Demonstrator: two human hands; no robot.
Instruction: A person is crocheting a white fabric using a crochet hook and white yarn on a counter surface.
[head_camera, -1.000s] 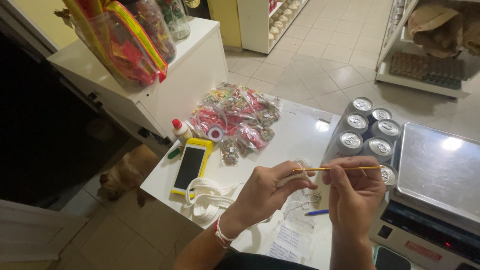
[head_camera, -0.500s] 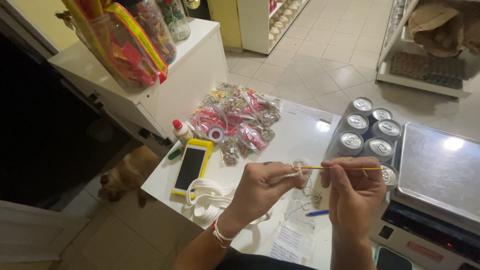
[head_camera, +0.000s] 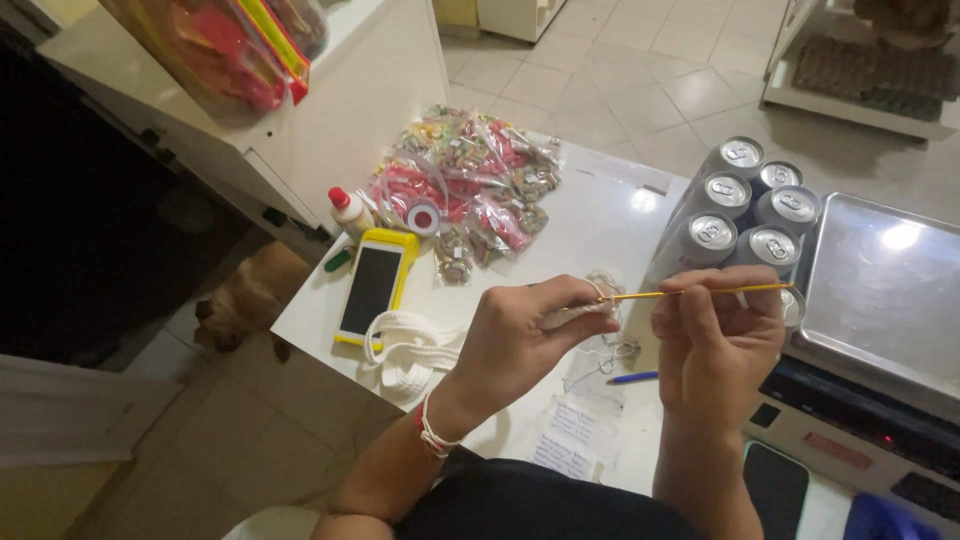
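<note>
We see the right hand (head_camera: 715, 335) pinching a yellow hook (head_camera: 700, 292), held level above the table (head_camera: 600, 215). Its tip meets white yarn (head_camera: 590, 310) pinched in the left hand (head_camera: 525, 335). More yarn lies coiled below beside a phone (head_camera: 370, 290). Cans (head_camera: 745, 215) stand just behind the hands, candy bags (head_camera: 470, 185) farther back.
</note>
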